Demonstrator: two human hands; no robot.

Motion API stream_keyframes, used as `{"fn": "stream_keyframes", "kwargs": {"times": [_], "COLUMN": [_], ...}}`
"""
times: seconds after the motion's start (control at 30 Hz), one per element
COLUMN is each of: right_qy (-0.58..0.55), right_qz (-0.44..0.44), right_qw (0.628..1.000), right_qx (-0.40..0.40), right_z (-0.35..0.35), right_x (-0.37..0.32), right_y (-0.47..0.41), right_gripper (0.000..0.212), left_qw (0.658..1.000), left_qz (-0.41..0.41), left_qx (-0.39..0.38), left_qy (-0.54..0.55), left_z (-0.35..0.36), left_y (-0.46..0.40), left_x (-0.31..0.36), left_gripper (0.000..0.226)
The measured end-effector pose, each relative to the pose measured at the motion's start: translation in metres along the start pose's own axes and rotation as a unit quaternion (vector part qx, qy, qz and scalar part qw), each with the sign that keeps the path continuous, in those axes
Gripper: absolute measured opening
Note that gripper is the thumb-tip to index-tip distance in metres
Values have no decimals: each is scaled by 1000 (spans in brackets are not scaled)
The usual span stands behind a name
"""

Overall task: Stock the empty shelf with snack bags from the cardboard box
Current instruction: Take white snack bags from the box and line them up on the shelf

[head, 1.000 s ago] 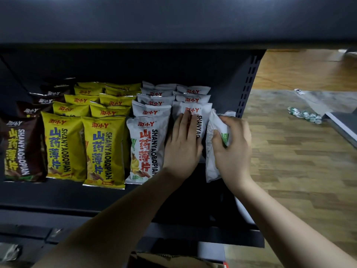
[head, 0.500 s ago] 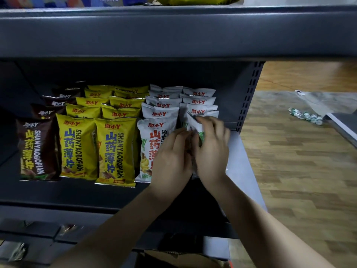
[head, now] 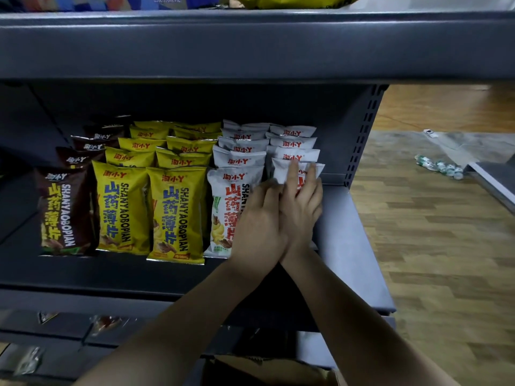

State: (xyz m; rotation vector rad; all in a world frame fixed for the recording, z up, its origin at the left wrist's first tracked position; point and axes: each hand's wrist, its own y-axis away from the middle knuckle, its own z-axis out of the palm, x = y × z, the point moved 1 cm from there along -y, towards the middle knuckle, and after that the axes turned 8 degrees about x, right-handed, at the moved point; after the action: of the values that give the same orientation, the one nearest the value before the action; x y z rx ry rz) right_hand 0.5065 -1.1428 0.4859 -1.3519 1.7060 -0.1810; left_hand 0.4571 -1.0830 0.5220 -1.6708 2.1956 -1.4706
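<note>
The dark grey shelf (head: 139,274) holds rows of snack bags: brown (head: 62,210) at the left, two yellow rows (head: 172,213), then white rows (head: 234,196). The front white bag (head: 281,171) of the rightmost row stands upright, mostly hidden behind my hands. My right hand (head: 302,201) presses flat against its face with straight fingers. My left hand (head: 259,221) lies beside it, fingers touching the bag's left edge. The cardboard box (head: 267,369) shows only its top flap at the bottom edge.
An upper shelf (head: 250,45) overhangs close above. A bare strip of the shelf lies right of the white rows, by the perforated upright (head: 365,135). A lower shelf carries small packets (head: 106,324). On the wooden floor at the right lie several small bottles (head: 440,165).
The white bag, held edge-on at the shelf's right side a second ago, was swung left and set upright at the front of the rightmost white row. Both hands came together on it.
</note>
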Motion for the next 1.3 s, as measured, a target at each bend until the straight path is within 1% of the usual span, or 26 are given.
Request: {"fn": "stream_keyframes", "kwargs": {"times": [0.07,0.13,0.17,0.23,0.27,0.37,0.43,0.53,0.63,0.67,0.7,0.77,0.8,0.87,0.93,0.97,1.07,1.1,1.13,1.23,1.3], "right_qy": [-49,-67,-87,-181,-219,-232,-221,-199,-165,-158,-152,-134,-121,-100,-94,-96,-103,-97,-89,-70,-64], "right_qz": [-5,-51,-67,-38,-31,-48,-56,-74,-99,-105,-110,-121,-130,-139,-130,-125,-109,-109,-112,-128,-128], "right_qw": [999,994,990,971,961,947,948,957,965,966,967,969,970,972,973,973,972,972,973,975,976], "right_qx": [-23,-63,-93,-153,-166,-217,-223,-199,-179,-175,-174,-171,-166,-162,-167,-168,-180,-181,-180,-169,-166], "right_z": [-2,-11,-16,-26,-31,-45,-47,-37,-28,-27,-25,-22,-20,-17,-16,-16,-19,-19,-19,-17,-17], "right_x": [11,27,36,51,56,61,63,64,62,62,62,63,63,65,66,67,69,69,69,67,66], "right_y": [1,5,7,11,12,10,7,6,6,5,5,2,0,0,1,2,3,3,3,4,6], "right_gripper": [60,60,65,78,85,95,93,88,91,93,95,94,93,92,94,96,98,97,94,85,80], "left_qw": [1000,999,997,990,984,967,962,953,933,925,919,912,910,907,905,906,912,915,919,933,938], "left_qz": [-5,3,16,54,74,115,137,170,187,186,189,202,209,222,223,219,207,204,203,207,223], "left_qx": [-3,-6,-6,-11,-21,-50,-53,-54,-60,-55,-41,2,18,35,45,45,16,9,11,30,38], "left_qy": [-21,-47,-70,-132,-162,-221,-229,-245,-303,-326,-344,-358,-358,-358,-360,-360,-354,-348,-338,-292,-264], "left_z": [5,12,15,24,28,35,36,37,37,36,37,41,43,47,46,45,45,46,47,46,38], "left_y": [-2,-4,-6,-9,-9,-7,-4,-5,-11,-13,-15,-16,-17,-18,-18,-18,-15,-14,-13,-4,4], "left_x": [3,4,5,4,2,-3,-6,-12,-16,-16,-16,-17,-17,-16,-14,-14,-16,-16,-16,-14,-13], "left_gripper": [60,57,55,52,54,68,71,86,108,109,102,72,60,49,46,49,68,68,64,41,33]}}
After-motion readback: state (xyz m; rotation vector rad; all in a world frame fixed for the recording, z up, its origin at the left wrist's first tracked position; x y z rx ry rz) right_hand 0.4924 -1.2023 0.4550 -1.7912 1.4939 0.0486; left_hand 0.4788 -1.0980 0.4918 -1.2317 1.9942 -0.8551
